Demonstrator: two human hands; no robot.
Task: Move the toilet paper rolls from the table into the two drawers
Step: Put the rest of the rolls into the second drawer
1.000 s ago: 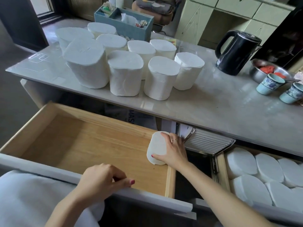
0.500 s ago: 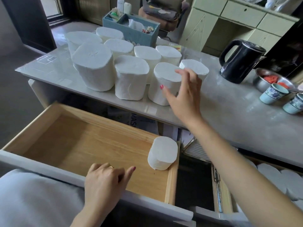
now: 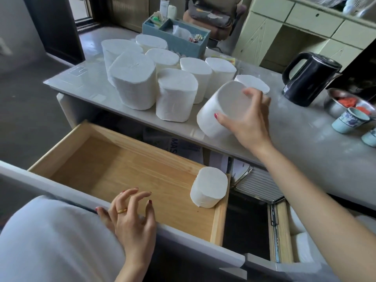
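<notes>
My right hand grips a white toilet paper roll, tilted toward me at the table's front edge. Several more white rolls stand upright in a cluster on the grey table. Below, the left wooden drawer is pulled out and holds one roll standing in its right corner. My left hand hovers over that drawer's front rim with fingers spread, holding nothing. The right drawer is open too, with white rolls partly visible behind my right forearm.
A black kettle stands on the table at the right, next to a metal bowl and two blue cups. A blue organiser box sits behind the rolls. Pale green cabinets stand beyond the table.
My right hand let go of the roll in the left drawer, rose to the table and took hold of a front roll, tipping it toward me. My left hand's fingers have spread.
</notes>
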